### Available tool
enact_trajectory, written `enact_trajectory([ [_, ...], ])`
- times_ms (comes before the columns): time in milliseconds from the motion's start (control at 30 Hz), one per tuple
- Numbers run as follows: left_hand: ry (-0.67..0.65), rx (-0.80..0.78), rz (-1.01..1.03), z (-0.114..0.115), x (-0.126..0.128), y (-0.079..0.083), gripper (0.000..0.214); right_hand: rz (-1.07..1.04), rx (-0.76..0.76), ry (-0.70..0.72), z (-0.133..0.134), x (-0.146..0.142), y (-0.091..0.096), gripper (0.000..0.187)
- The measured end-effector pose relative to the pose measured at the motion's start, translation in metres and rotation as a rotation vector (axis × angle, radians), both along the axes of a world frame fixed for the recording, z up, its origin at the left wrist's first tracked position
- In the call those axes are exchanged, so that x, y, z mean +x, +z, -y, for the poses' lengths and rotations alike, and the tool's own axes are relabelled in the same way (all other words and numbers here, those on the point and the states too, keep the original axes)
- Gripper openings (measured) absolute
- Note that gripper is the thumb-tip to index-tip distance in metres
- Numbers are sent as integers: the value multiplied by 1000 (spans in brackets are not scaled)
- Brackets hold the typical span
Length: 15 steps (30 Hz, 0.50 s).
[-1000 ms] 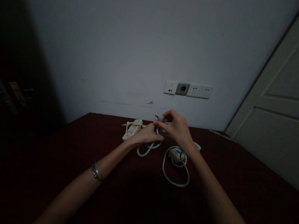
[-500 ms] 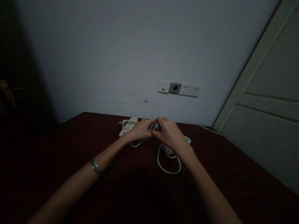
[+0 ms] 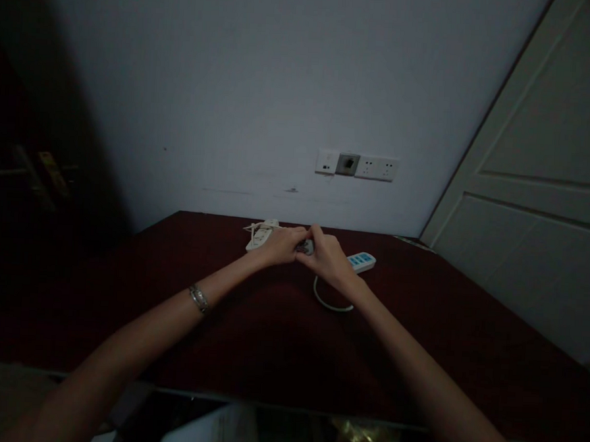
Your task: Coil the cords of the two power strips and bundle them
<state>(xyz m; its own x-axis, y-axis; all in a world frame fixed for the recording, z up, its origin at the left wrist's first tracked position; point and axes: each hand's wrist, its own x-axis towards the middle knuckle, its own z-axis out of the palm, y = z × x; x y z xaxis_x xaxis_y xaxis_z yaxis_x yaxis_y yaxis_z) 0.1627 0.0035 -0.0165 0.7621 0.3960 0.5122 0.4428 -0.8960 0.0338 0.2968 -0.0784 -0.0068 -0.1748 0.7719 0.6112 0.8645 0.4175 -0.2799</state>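
Note:
Both arms reach far across a dark red table (image 3: 250, 324). My left hand (image 3: 280, 245) and my right hand (image 3: 327, 257) meet with fingers closed around a small white plug (image 3: 305, 246) at the end of a white cable (image 3: 328, 302). The cable loops on the table under my right wrist. A white power strip with blue sockets (image 3: 361, 261) lies just right of my right hand. A second cream power strip (image 3: 260, 235) with its cord bundled lies just behind my left hand. A metal bracelet (image 3: 199, 299) circles my left wrist.
A white wall rises behind the table, with a row of wall sockets (image 3: 357, 165) above the hands. A pale door (image 3: 538, 194) stands at the right. A dark cabinet (image 3: 25, 180) is at the left. Dim clutter shows below the table's near edge (image 3: 275, 401).
My hands have moved further away and lower to the table with the plug. The loose cable loop has shrunk, and the blue-socket strip now shows right of my right hand.

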Motion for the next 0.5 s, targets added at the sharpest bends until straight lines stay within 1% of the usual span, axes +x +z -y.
enact_trajectory([
  [67, 43, 26, -18, -2, 1, -2, 29, -99, 7, -7, -2, -2, -4, 28],
  [167, 83, 45, -50, -6, 0, -4, 30, -304, 5, -11, -7, -6, -13, 26],
  [233, 52, 82, -83, -12, -3, -3, 35, -436, 7, 18, -9, -9, -19, 25],
  [300, -6, 121, -112, -19, -5, -1, 38, -525, 39, 41, -11, -14, -26, 25],
  [367, -21, 129, -127, -26, -7, 1, 32, -556, 86, 36, -11, -19, -30, 24],
  [433, 40, 102, -131, -33, -8, 0, 24, -545, 97, 40, -10, -25, -34, 24],
  [500, 116, 75, -139, -39, -8, -3, 22, -514, 70, 64, -8, -30, -37, 24],
])
